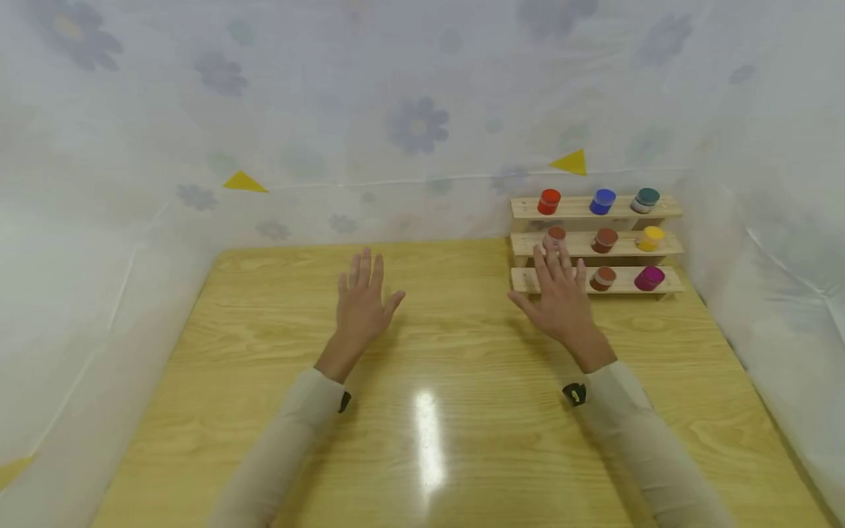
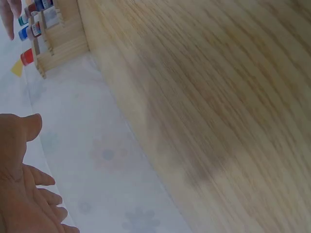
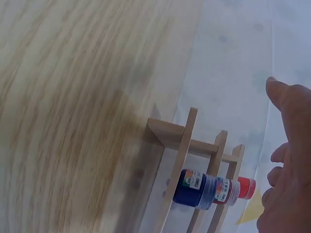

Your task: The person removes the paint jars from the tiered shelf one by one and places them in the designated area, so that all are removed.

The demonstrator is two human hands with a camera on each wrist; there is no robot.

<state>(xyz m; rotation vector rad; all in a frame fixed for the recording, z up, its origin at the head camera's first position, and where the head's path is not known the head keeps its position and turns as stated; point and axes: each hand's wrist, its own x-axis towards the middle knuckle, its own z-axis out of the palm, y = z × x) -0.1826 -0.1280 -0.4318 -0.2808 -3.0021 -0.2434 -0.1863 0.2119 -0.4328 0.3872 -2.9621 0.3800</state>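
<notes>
Both hands are held over the table, palms down, with nothing in them. My left hand [image 1: 360, 312] has its fingers straight and its thumb spread. My right hand [image 1: 564, 304], likewise spread, overlaps the left end of a three-tier wooden rack [image 1: 574, 207] in the head view. Small paint jars stand on its shelves: a red jar [image 1: 549, 202], a blue jar [image 1: 602, 202] and a dark green jar [image 1: 645, 200] on top, brownish and yellow [image 1: 650, 238] ones midway, a brown jar [image 1: 604, 279] and a magenta jar [image 1: 650, 279] below. The right wrist view shows a dark blue jar [image 3: 189, 188] at the front, hidden from above.
A wood-grain table [image 1: 422, 352] spreads under the hands, with a bright light reflection near its front. Pale flowered sheeting [image 1: 370, 88] hangs behind and at both sides. Two yellow triangles, one on the left [image 1: 244, 182] and one on the right [image 1: 571, 163], mark the back sheet.
</notes>
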